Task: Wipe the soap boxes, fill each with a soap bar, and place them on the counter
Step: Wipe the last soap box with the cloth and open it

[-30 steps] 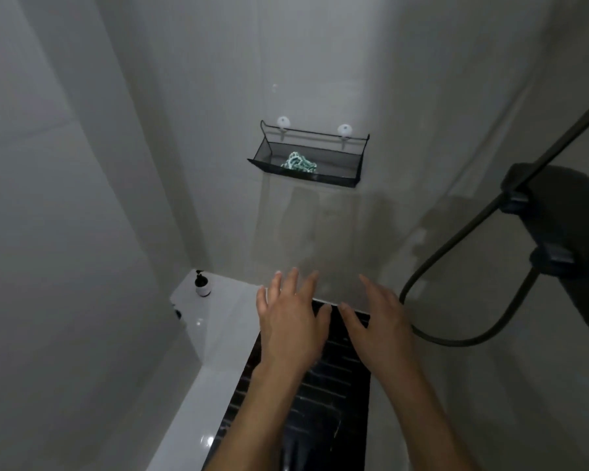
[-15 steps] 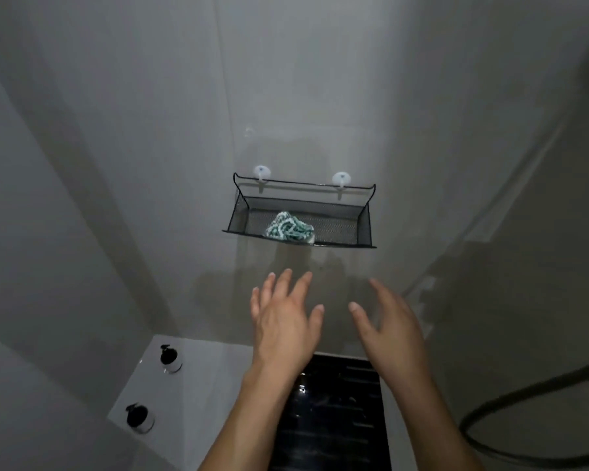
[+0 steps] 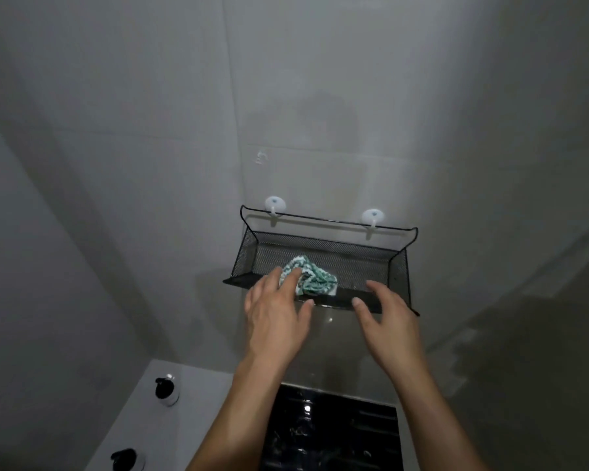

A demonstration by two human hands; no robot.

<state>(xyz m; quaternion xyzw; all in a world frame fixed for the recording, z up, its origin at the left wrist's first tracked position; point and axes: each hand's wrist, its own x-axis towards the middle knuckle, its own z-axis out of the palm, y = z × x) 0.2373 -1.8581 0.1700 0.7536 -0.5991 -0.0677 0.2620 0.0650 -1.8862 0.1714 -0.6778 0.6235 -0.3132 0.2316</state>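
Your green-and-white cloth [image 3: 315, 278] lies crumpled on the floor of the black mesh basket [image 3: 357, 258], toward its left half and against the front lip. No soap box or soap bar shows anywhere in this view.

Your left hand [image 3: 276, 312] reaches up to the basket's front edge with fingers straight and spread; the longest fingertips [image 3: 295, 272] lie over the cloth's left side, touching or just above it, and nothing is gripped. Your right hand [image 3: 386, 317] hovers at about 3 o'clock from the cloth, wide and relaxed, its fingertips near the basket's front lip; whether they touch it cannot be told.

The basket is a shallow wire-mesh tray hung from a thin black rail on two white hooks [image 3: 274, 205] stuck to the wall, one near each end. The wall [image 3: 150, 164] is large pale grey tile with faint grout lines, glossy enough to carry your dim shadow above the basket.

Below, at 6 o'clock from the basket, sits a glossy black slatted surface [image 3: 334, 433] between your forearms, with wet-looking glints. At 7 o'clock runs a white ledge [image 3: 191, 396] carrying two small bottles with black pump tops [image 3: 165, 390], one behind the other, well apart from the basket.
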